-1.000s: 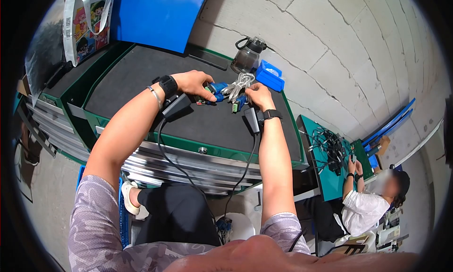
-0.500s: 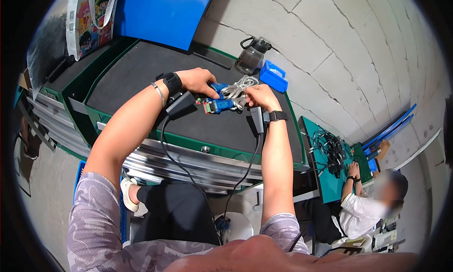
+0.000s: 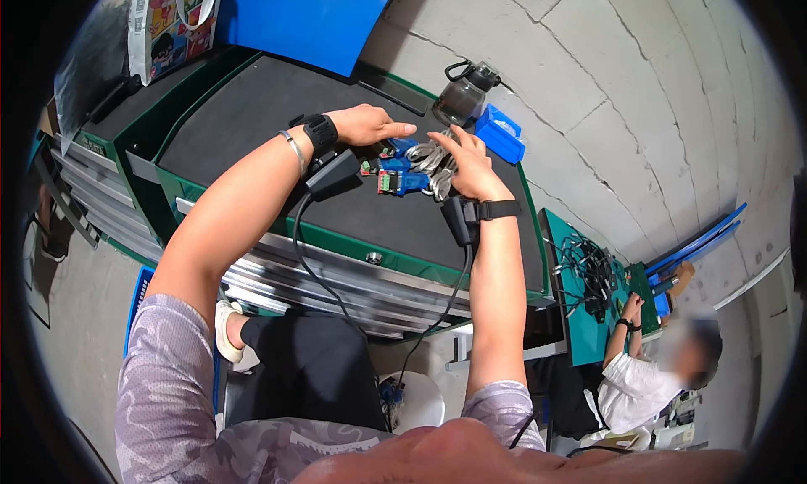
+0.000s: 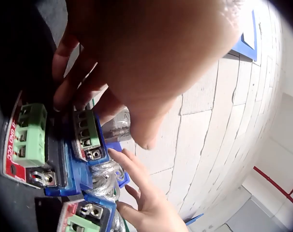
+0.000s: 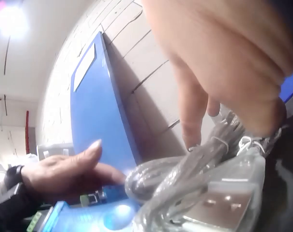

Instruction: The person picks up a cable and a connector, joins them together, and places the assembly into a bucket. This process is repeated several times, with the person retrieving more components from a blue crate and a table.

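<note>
Several blue serial adapters [image 3: 403,182] with green screw-terminal blocks [image 4: 31,135] lie side by side on the dark mat. Their clear-jacketed, silvery cables [image 3: 427,156] are coiled and tied to their right. My left hand [image 3: 367,124] hovers at the far left side of the adapters, thumb stretched out to the right, holding nothing. Over the coils is my right hand [image 3: 475,166], its fingers spread and extended, fingertips right at the cables. In the right wrist view, a metal USB plug [image 5: 219,208] shows beneath that hand, beside a looped cable [image 5: 161,179].
Behind the hands stand a dark water bottle [image 3: 464,95] and a blue box [image 3: 501,134]. A blue panel [image 3: 311,18] and a printed bag [image 3: 178,30] are at the back left. To the right, another person sits at a green table [image 3: 593,341] with tangled black cables [image 3: 588,270].
My right hand brought one adapter leftward beside the others, then released its cable and spread its fingers. My left hand has come off the adapters, and its thumb has straightened.
</note>
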A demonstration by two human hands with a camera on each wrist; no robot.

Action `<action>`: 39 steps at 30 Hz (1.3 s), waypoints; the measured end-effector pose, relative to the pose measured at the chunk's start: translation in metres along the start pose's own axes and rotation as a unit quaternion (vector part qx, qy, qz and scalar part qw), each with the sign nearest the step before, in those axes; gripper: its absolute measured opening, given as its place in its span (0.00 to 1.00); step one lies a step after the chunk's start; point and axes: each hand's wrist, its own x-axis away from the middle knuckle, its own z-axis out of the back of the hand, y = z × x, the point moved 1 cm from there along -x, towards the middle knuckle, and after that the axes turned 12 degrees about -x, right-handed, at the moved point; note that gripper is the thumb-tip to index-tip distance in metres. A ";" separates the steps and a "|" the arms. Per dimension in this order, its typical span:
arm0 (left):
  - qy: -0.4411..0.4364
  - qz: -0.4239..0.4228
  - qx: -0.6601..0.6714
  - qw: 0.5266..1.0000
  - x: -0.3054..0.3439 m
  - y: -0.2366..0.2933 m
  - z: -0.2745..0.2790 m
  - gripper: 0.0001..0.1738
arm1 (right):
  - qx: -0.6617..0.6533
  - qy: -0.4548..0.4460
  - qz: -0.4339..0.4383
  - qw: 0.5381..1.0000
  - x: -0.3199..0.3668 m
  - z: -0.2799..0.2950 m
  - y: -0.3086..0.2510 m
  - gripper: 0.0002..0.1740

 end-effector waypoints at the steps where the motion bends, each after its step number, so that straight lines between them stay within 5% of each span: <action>1: 0.010 0.001 -0.004 1.000 -0.002 -0.002 -0.001 0.43 | 0.032 0.014 0.005 0.999 0.000 -0.003 -0.003 0.51; 7: 0.069 0.036 0.015 0.997 -0.002 -0.004 0.000 0.41 | 0.069 0.019 0.020 0.997 -0.010 -0.010 -0.002 0.54; 14: 0.077 0.089 0.180 0.977 0.013 -0.015 -0.002 0.32 | 0.055 0.050 0.017 0.997 -0.011 -0.006 0.009 0.43; 22: 0.143 0.034 0.025 0.989 0.145 0.030 -0.002 0.18 | 0.030 0.030 0.036 0.998 -0.009 -0.002 0.017 0.31; 25: 0.231 0.057 -0.061 0.969 0.149 0.036 -0.019 0.15 | 0.023 0.028 0.033 0.999 -0.006 0.001 0.012 0.30; 34: 0.285 0.110 -0.179 0.935 0.147 0.043 -0.027 0.17 | 0.201 -0.024 0.013 0.979 0.029 0.011 -0.024 0.29; 39: 0.276 0.118 -0.223 0.927 0.150 0.041 -0.029 0.17 | 0.164 -0.147 -0.056 0.974 0.061 0.033 -0.037 0.31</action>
